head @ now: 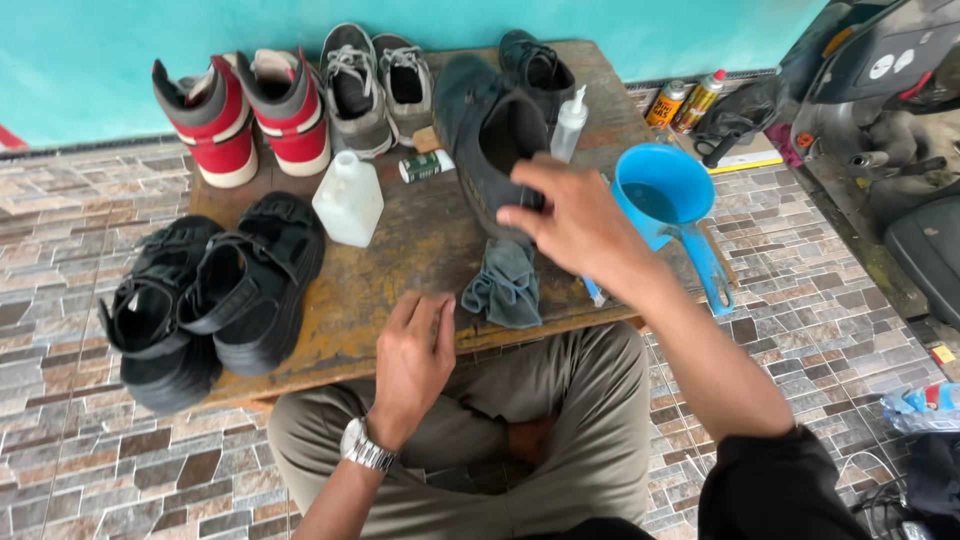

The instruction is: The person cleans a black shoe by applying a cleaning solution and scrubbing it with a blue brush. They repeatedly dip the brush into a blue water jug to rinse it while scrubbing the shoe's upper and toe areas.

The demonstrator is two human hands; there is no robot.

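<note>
Head view: dark worn slip-on shoe (pixel 487 135)

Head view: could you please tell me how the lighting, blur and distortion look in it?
Head view: soft, even daylight, faint shadows under the black sandals; the right hand is slightly motion-blurred over the dark shoe; the left hand is sharp; the wide lens bends the wooden table edges outward.
</note>
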